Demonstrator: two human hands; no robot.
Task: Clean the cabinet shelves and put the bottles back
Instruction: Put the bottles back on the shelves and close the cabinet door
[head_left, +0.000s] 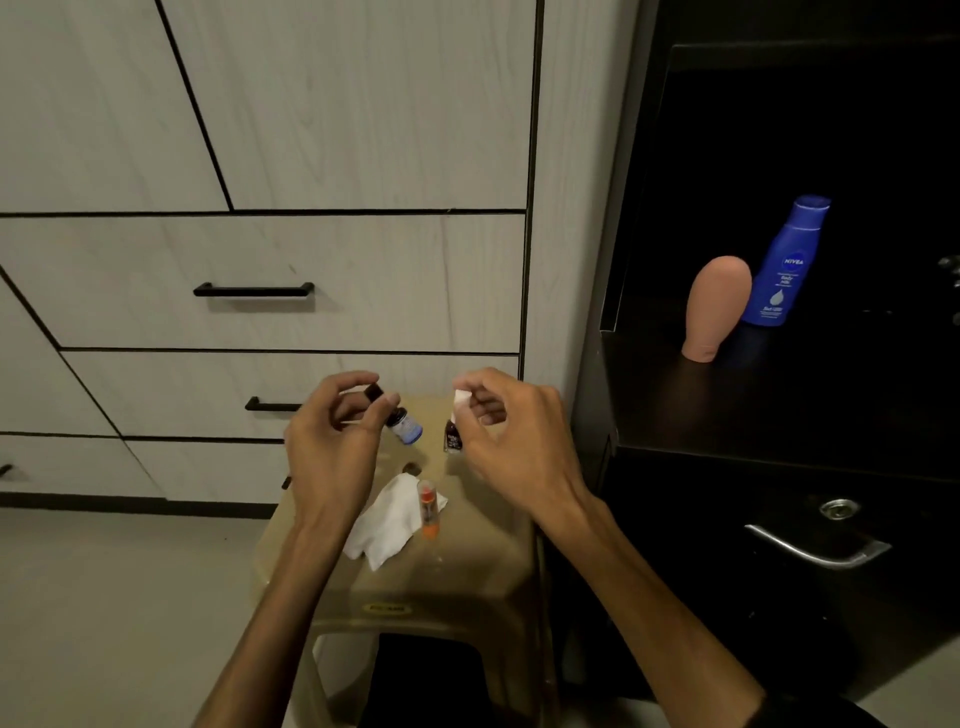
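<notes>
- Stool (467, 582) before pale drawers (260, 322) carries our tissue (387, 519) and orange tube (429, 506).
- Left hand (332, 447) pinches a vial (402, 423); right hand (511, 441) pinches a bottle (453, 435).
- Dark shelf (779, 395) holds two bottles: blue (787, 260), peach (717, 306).

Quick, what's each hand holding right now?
Left hand: pinches a small blue-labelled bottle by its dark cap.
Right hand: pinches a small dark bottle by its white cap.

Both forearms were bare from wrist to elbow, with no watch, ring or band showing; a dark sleeve edge (810, 714) showed only on the right arm, at the five o'clock corner
</notes>
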